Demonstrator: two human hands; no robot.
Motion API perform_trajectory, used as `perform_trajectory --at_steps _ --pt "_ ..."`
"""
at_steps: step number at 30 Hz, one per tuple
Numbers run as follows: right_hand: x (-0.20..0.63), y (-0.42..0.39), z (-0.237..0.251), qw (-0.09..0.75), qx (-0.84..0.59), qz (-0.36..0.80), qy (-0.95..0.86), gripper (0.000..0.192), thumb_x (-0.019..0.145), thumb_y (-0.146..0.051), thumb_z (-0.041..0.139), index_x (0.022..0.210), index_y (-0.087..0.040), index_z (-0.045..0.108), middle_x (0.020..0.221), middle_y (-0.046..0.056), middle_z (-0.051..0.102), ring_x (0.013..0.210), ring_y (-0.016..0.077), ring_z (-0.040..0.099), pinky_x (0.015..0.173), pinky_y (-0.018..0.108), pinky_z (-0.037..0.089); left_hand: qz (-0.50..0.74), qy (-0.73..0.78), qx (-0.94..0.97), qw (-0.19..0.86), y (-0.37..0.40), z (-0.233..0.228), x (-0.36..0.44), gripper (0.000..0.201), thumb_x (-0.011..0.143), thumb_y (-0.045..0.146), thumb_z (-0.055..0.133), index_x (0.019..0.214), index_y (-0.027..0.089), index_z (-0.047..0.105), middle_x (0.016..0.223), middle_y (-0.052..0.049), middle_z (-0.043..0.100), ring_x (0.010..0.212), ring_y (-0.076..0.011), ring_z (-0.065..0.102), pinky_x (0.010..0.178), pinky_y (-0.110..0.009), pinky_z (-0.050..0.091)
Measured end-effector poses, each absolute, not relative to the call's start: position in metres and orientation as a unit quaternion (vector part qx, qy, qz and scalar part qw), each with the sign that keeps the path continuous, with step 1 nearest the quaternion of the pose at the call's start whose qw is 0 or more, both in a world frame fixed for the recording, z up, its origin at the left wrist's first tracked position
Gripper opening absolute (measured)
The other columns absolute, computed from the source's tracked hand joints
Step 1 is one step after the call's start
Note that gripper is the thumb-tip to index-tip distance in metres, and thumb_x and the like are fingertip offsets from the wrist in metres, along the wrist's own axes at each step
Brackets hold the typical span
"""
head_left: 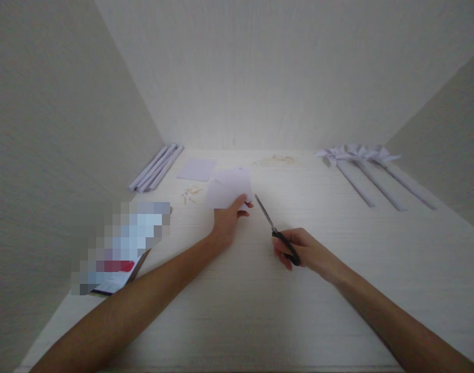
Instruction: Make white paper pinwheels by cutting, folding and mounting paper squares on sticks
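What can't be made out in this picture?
All in the head view:
Phone screen: blurred by pixelation, content unreadable.
Left hand: fingers partly hidden by the paper sheet it holds.
Scissors: handles partly covered by the right hand.
Small pale bits: too small and blurry to identify.
Forearms: cut off by the bottom edge.

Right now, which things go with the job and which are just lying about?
Seemingly for the job:
paper sheet, left hand
scissors, right hand

Lying about, though some may belong:
paper square
paper tubes
three paper-topped sticks
small bits
lit-screened device
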State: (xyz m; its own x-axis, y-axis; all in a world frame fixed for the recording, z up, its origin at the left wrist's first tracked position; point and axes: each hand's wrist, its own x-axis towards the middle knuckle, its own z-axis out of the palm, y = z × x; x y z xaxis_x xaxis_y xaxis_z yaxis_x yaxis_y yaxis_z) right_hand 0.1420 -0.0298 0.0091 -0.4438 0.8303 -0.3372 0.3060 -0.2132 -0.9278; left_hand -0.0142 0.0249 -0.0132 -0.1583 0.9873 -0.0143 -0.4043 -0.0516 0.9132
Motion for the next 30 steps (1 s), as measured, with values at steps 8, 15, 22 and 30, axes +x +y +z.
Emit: perform_trajectory --at_steps 8,15,22,30 --pt "0.1436 -0.0288 0.0099 0.182 -0.498 0.599 -0.600 0.040 0.068 -0.049 0.055 0.047 -0.015 0.045 0.035 -0.005 0.041 0.032 0.0057 0.033 0.037 0.021 0.022 0.635 0.415 0.348 0.551 0.0254 -0.0122 -0.0150 0.016 0.063 0.024 0.060 0.074 0.015 0.053 0.064 0.002 0.056 0.052 -0.0075 0.054 0.040 -0.015 0.039" --pt "0.1451 -0.0288 0.0076 0.180 -0.504 0.599 -0.595 0.039 0.068 -0.047 0.056 0.047 -0.015 0.046 0.036 -0.004 0.042 0.033 0.0057 0.034 0.037 0.020 0.022 0.628 0.426 0.347 0.551 0.0243 -0.0108 -0.0145 0.015 0.062 0.025 0.060 0.072 0.014 0.054 0.062 0.001 0.057 0.051 -0.0082 0.055 0.041 -0.017 0.040" --pt "0.1447 -0.0292 0.0090 0.187 -0.503 0.599 -0.594 0.040 0.066 -0.048 0.057 0.047 -0.015 0.046 0.036 -0.004 0.042 0.033 0.0056 0.034 0.036 0.020 0.022 0.624 0.434 0.349 0.548 0.0253 -0.0133 -0.0140 0.017 0.063 0.025 0.059 0.074 0.014 0.054 0.062 0.001 0.058 0.051 -0.0088 0.056 0.043 -0.017 0.042" --pt "0.1434 -0.0289 0.0099 0.179 -0.510 0.596 -0.594 0.041 0.065 -0.050 0.057 0.045 -0.016 0.044 0.035 -0.004 0.041 0.033 0.0061 0.034 0.036 0.021 0.023 0.629 0.429 0.354 0.544 0.0245 -0.0134 -0.0142 0.016 0.062 0.026 0.059 0.073 0.015 0.055 0.062 0.002 0.058 0.051 -0.0083 0.056 0.042 -0.017 0.042"
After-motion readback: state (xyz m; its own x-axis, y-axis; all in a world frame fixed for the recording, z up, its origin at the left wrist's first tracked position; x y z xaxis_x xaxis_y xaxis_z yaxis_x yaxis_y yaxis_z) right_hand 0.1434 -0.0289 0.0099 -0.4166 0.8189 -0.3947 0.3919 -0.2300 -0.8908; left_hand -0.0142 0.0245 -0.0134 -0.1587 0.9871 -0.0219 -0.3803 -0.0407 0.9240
